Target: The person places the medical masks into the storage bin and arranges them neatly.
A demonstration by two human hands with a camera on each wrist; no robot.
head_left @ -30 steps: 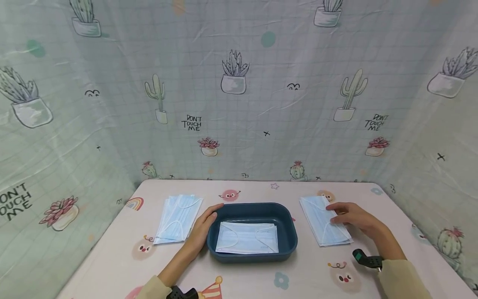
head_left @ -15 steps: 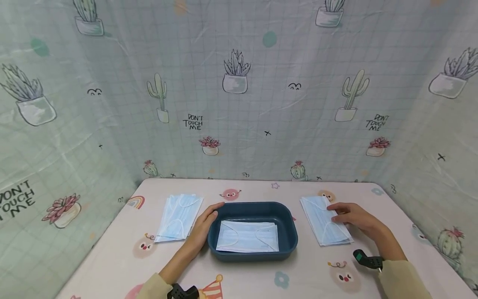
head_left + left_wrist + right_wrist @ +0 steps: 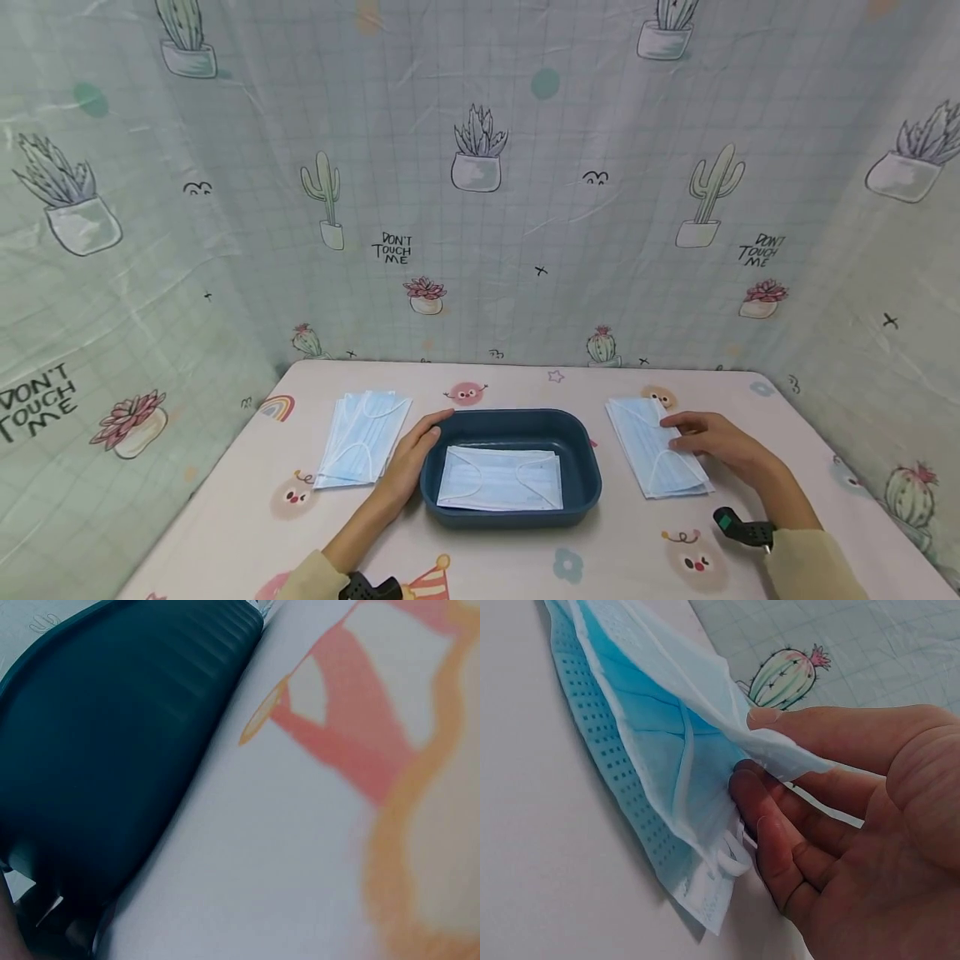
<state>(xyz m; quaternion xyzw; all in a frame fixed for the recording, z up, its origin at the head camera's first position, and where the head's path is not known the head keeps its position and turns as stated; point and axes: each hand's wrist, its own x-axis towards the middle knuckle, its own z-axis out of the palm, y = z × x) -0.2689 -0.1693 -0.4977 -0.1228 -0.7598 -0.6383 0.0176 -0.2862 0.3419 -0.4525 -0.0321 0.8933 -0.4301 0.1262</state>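
My right hand [image 3: 720,442] pinches the near edge of a light blue face mask [image 3: 682,667] on the right stack. In the right wrist view the thumb is on top and the fingertips below. That edge is raised, and more mask layers [image 3: 600,735] show under it. My left hand [image 3: 408,458] holds the left side of a dark blue rectangular box [image 3: 510,518], thumb at the rim. In the left wrist view the box wall [image 3: 127,742] hides most of that hand. Inside the box lie face masks [image 3: 498,479], flat and with their ear loops showing.
Another fanned stack of face masks [image 3: 363,437] lies left of the box, close to my left forearm. The printed white tabletop [image 3: 525,567] ends at a patterned cloth backdrop [image 3: 517,242] at the back and sides.
The head view has shifted slightly. Both hands, the box and the mask stacks keep the same places relative to each other.
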